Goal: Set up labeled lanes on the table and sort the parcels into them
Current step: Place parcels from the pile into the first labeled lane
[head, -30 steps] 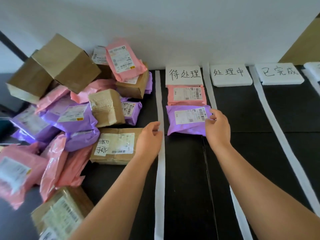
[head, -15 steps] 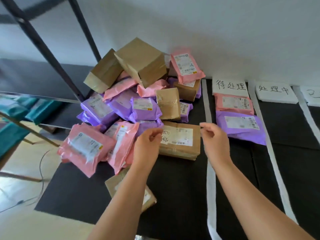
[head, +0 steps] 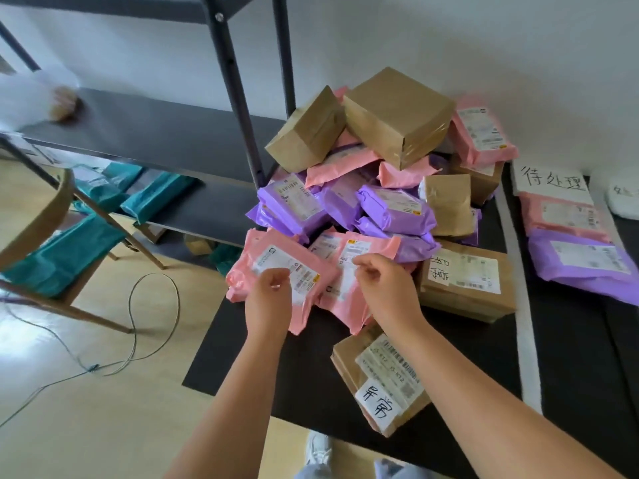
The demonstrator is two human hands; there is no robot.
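A heap of pink, purple and brown parcels [head: 394,209] covers the left part of the black table [head: 276,375]. My left hand [head: 268,299] hovers with curled fingers over the label of a pink parcel [head: 276,261] at the heap's front. My right hand [head: 383,288] is curled over a second pink parcel [head: 345,299] beside it. Whether either hand grips its parcel is unclear. To the right, past a white tape strip [head: 525,305], a lane headed by a handwritten card [head: 549,183] holds a pink parcel [head: 563,216] and a purple parcel [head: 584,261].
A brown box [head: 463,281] and a brown parcel [head: 380,378], both with handwritten stickers, lie near my right arm. A dark metal shelf [head: 155,133] stands left of the table, with teal parcels [head: 62,254] below it. A cable [head: 138,323] loops on the floor.
My view swung left from the lanes to the heap. My right hand left the purple parcel in the lane, and both hands moved over the pink parcels at the heap's front.
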